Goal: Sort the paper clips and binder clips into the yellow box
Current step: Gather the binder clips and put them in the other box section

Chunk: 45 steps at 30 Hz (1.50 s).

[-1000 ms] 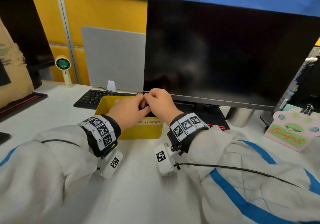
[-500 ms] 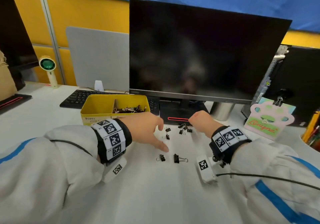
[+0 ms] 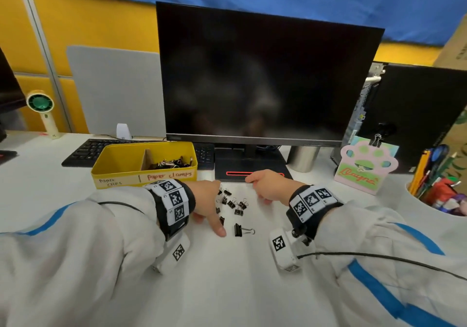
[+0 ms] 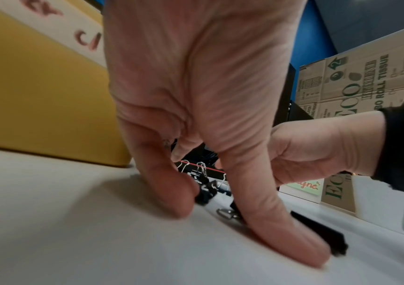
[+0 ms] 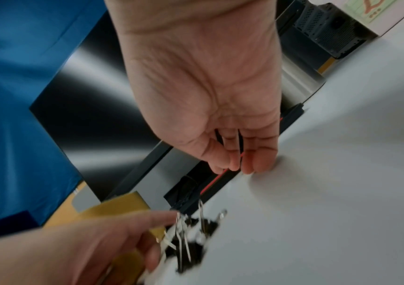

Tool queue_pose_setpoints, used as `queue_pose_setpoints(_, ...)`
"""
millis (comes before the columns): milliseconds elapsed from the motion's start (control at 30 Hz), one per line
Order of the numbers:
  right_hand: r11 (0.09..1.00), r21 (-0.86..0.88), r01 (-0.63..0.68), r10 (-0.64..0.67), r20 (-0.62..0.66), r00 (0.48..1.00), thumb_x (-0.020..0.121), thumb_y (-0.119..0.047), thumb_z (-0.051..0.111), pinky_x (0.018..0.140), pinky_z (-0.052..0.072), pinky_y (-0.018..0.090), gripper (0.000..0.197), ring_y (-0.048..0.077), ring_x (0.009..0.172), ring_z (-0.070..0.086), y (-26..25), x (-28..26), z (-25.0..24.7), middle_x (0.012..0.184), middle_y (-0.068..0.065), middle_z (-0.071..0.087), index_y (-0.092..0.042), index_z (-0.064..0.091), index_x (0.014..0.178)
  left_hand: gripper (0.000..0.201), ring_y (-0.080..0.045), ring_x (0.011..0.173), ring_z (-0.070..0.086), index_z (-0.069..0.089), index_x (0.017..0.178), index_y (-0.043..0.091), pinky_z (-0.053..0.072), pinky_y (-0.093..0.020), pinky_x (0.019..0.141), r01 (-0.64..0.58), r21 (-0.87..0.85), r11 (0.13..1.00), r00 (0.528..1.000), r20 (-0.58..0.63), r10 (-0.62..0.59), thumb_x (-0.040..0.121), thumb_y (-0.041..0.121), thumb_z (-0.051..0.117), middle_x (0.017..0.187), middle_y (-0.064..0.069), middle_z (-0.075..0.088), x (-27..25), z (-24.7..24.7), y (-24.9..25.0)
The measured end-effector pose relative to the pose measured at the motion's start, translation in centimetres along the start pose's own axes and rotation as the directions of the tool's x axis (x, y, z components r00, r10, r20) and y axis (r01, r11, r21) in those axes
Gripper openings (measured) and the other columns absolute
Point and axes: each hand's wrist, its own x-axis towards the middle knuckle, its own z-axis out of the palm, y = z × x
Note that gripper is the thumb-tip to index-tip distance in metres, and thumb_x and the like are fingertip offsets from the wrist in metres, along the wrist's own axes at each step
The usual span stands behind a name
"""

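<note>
The yellow box (image 3: pixel 118 172) stands left of the monitor base; its right compartment, labelled paper clamps, holds a heap of binder clips (image 3: pixel 171 163), and its left one looks empty. Several small black binder clips (image 3: pixel 233 204) lie bunched on the white desk between my hands, with a larger binder clip (image 3: pixel 240 230) nearest me. My left hand (image 3: pixel 214 208) rests spread on the desk, thumb and fingers (image 4: pixel 171 192) either side of the small clips (image 4: pixel 204 190). My right hand (image 3: pixel 260 190) touches the desk with straight fingertips (image 5: pixel 252 167), holding nothing, right of the clips (image 5: pixel 191 241).
A black monitor (image 3: pixel 267 74) and its base (image 3: pixel 252 170) stand just behind the clips. A keyboard (image 3: pixel 86 150) lies behind the box. At the right are a steel cup (image 3: pixel 302 157), a paw-shaped card (image 3: pixel 364 167), a pen holder (image 3: pixel 437 195) and a computer tower (image 3: pixel 417 114).
Both hands have left the yellow box and come down to the desk. Over the last half second they closed in on the loose clips, which now lie closer together.
</note>
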Motion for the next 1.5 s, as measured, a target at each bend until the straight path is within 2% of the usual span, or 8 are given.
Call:
queue_pose_setpoints(167, 0.971, -0.188, 0.145, -0.118, 0.147, 0.982, 0.095, 0.005, 0.037, 0.102, 0.044, 0.03, 0.056, 0.021, 0.126, 0.052, -1.5, -1.5, 1.5, 0.142, 0.001, 0.055, -0.025, 0.062, 0.136, 0.106, -0.009, 0.091, 0.062, 0.032, 0.151, 0.033, 0.06, -0.03, 0.082, -0.103, -0.129, 0.986, 0.993, 0.047, 0.11, 0.064, 0.041, 0.093, 0.117, 0.011, 0.057, -0.5, -0.3, 0.3)
queue_pose_setpoints(300, 0.994, -0.061, 0.09, -0.075, 0.21, 0.975, 0.09, -0.018, 0.064, 0.088, 0.057, 0.037, 0.048, 0.022, 0.107, 0.062, -1.1, -3.6, 0.2, 0.126, -0.002, 0.058, -0.033, 0.059, 0.135, 0.119, -0.017, 0.118, 0.051, 0.023, 0.154, 0.04, 0.046, -0.034, 0.102, -0.121, -0.048, 0.992, 0.992, 0.022, 0.122, 0.058, 0.05, 0.093, 0.142, 0.003, 0.049, -1.0, 0.0, -0.2)
queue_pose_setpoints(500, 0.917, -0.399, -0.022, 0.155, 0.305, 0.94, 0.044, -0.05, 0.097, 0.087, 0.058, 0.04, 0.126, 0.015, 0.083, 0.073, -0.5, -6.3, -0.2, 0.136, -0.004, 0.045, -0.033, 0.029, 0.148, 0.126, -0.022, 0.117, 0.058, 0.023, 0.156, 0.023, 0.053, -0.038, 0.098, -0.004, 0.067, 0.998, 0.999, -0.037, 0.007, 0.056, 0.054, 0.092, 0.144, -0.002, 0.047, -1.3, 0.3, -0.6)
queue_pose_setpoints(1000, 0.994, 0.107, -0.007, -0.008, 0.143, 0.99, 0.047, -0.009, 0.096, 0.084, 0.061, 0.045, 0.077, 0.027, 0.1, 0.069, -2.9, -2.7, 4.7, 0.108, 0.006, 0.065, -0.02, 0.061, 0.115, 0.041, -0.007, 0.061, 0.064, 0.068, 0.102, 0.014, 0.051, -0.015, 0.052, -0.041, -0.264, 0.964, 0.993, -0.118, 0.01, 0.069, 0.021, 0.091, 0.085, 0.001, 0.072, -0.5, 1.5, 0.9)
queue_pose_setpoints(1200, 0.973, 0.229, -0.002, -0.017, 0.083, 0.996, 0.066, 0.001, 0.085, 0.078, 0.063, 0.045, 0.044, 0.027, 0.08, 0.072, -2.5, -2.9, 5.5, 0.096, 0.013, 0.067, -0.01, 0.061, 0.101, 0.022, -0.022, 0.086, 0.072, 0.071, 0.1, 0.007, 0.061, -0.035, 0.085, 0.004, -0.565, 0.825, 0.988, -0.127, -0.092, 0.079, 0.002, 0.076, 0.091, -0.009, 0.073, -0.3, 2.5, 0.6)
queue_pose_setpoints(1300, 0.964, 0.264, -0.023, 0.009, 0.056, 0.998, 0.082, -0.004, 0.076, 0.059, 0.059, 0.029, 0.032, 0.019, 0.061, 0.062, -2.7, -2.8, 5.7, 0.092, 0.009, 0.059, -0.013, 0.053, 0.102, 0.019, -0.026, 0.091, 0.07, 0.07, 0.098, -0.001, 0.059, -0.04, 0.092, -0.013, -0.798, 0.603, 0.986, -0.109, -0.124, 0.082, -0.002, 0.06, 0.098, -0.017, 0.072, -0.3, 2.8, 0.8)
queue_pose_setpoints(1433, 0.967, 0.255, 0.014, 0.002, -0.06, 0.998, 0.093, -0.015, 0.062, 0.044, 0.048, 0.024, 0.014, 0.018, 0.048, 0.058, -3.1, -2.9, 5.6, 0.089, 0.005, 0.058, -0.015, 0.052, 0.103, 0.028, -0.03, 0.093, 0.055, 0.054, 0.106, 0.004, 0.053, -0.037, 0.09, 0.039, -0.991, -0.129, 0.998, 0.046, -0.049, 0.078, 0.004, 0.053, 0.111, -0.017, 0.054, -0.8, 2.4, 1.2)
queue_pose_setpoints(1500, 0.965, 0.255, 0.058, -0.033, -0.101, 0.994, 0.093, -0.013, 0.058, 0.048, 0.05, 0.028, 0.008, 0.018, 0.048, 0.059, -3.6, -3.0, 5.3, 0.086, 0.006, 0.061, -0.015, 0.056, 0.101, 0.047, -0.032, 0.1, 0.058, 0.047, 0.122, 0.009, 0.053, -0.042, 0.092, 0.075, -0.938, -0.339, 0.996, 0.087, -0.02, 0.079, 0.024, 0.061, 0.123, -0.014, 0.054, -0.4, 2.2, 0.8)
